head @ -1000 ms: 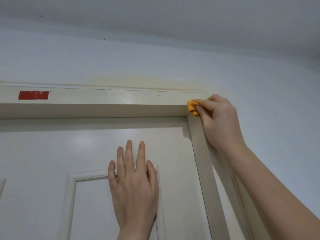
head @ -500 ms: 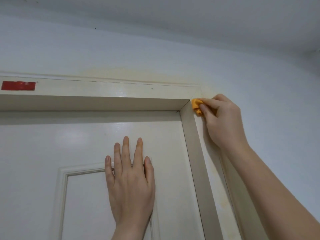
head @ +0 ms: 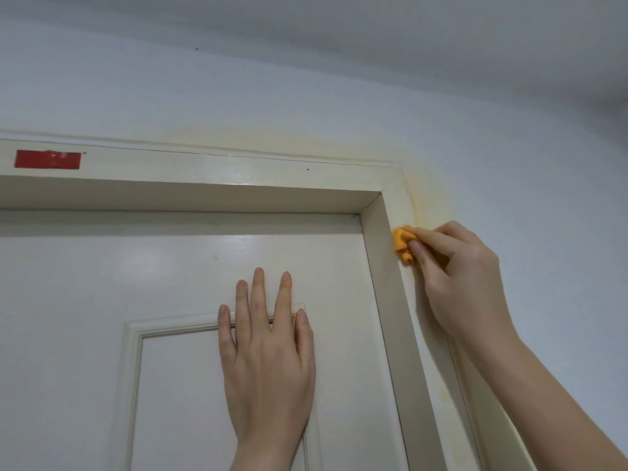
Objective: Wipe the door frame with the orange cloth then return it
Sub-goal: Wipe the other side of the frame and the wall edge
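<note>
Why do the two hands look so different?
The left hand lies flat and open on the door, fingers spread, holding nothing. The right hand is curled, pinching the orange cloth against the door frame. The left hand sits lower, the right higher. Both are bare and reach upward.

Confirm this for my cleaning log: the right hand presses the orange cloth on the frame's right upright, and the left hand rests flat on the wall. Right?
Not quite. The head view shows the left hand flat on the door, not the wall. The right hand does press the orange cloth against the door frame's right upright.
</note>
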